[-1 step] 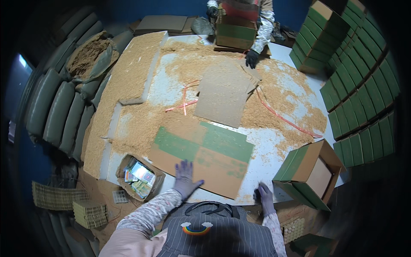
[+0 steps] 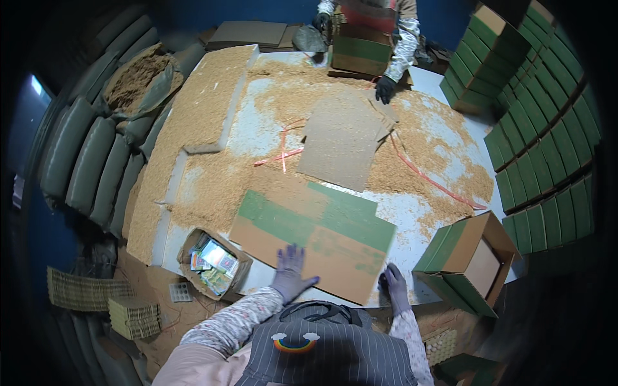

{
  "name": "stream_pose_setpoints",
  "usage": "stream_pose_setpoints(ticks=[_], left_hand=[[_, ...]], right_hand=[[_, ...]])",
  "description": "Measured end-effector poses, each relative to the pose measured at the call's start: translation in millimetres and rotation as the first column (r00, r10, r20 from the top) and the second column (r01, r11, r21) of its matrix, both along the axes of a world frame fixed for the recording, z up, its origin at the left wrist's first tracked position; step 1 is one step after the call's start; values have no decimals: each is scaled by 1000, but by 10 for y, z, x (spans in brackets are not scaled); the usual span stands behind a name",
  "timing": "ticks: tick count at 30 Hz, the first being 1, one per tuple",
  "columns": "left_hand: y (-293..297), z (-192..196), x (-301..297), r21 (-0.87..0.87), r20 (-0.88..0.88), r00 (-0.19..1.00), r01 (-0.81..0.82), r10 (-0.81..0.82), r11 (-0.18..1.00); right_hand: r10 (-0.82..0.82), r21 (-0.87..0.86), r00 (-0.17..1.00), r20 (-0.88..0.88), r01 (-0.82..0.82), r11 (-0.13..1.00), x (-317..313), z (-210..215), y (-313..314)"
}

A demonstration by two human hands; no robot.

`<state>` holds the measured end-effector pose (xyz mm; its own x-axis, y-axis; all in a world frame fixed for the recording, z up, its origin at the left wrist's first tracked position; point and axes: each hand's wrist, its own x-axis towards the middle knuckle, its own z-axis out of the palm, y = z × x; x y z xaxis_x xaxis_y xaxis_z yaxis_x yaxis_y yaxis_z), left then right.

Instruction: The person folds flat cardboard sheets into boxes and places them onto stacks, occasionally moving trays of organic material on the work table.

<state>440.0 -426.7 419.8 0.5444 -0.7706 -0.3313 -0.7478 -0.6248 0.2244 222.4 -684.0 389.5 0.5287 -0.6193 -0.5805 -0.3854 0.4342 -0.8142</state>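
A flattened green-and-brown cardboard box (image 2: pixel 328 248) lies on the white table before me, its near edge toward my body. My left hand (image 2: pixel 291 273), in a purple glove, presses flat on its near left part with the fingers spread. Beside its near right corner is my right hand (image 2: pixel 396 286), gloved alike, its fingers curled around or against something dark that I cannot make out. Beyond the box lie several plain cardboard sheets (image 2: pixel 338 141), dusted with sawdust. At the right an open green-and-brown carton (image 2: pixel 444 254) rests tilted on its side.
A small box of colourful packets (image 2: pixel 212 264) stands left of my left hand. Sawdust (image 2: pixel 199 109) and red strapping (image 2: pixel 425 177) cover parts of the table. Across it, a co-worker's black-gloved hand (image 2: pixel 385 89) touches the sheets. Green cartons (image 2: pixel 547 141) are stacked right, grey sacks (image 2: pixel 90 167) left.
My right hand has moved forward to the box's near right corner. The flattened box has shifted slightly to the right, with my left hand still on it.
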Motion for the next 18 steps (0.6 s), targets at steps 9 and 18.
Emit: stream_pose_setpoints(ticks=[9, 18], left_hand=[[227, 605, 441, -133, 476, 810, 451, -343, 882], [-146, 2303, 1606, -207, -284, 919, 221, -274, 953]], right_hand=[[216, -377, 960, -181, -270, 886, 293, 611, -908], [325, -877, 826, -461, -367, -311, 1470, 2294, 121]])
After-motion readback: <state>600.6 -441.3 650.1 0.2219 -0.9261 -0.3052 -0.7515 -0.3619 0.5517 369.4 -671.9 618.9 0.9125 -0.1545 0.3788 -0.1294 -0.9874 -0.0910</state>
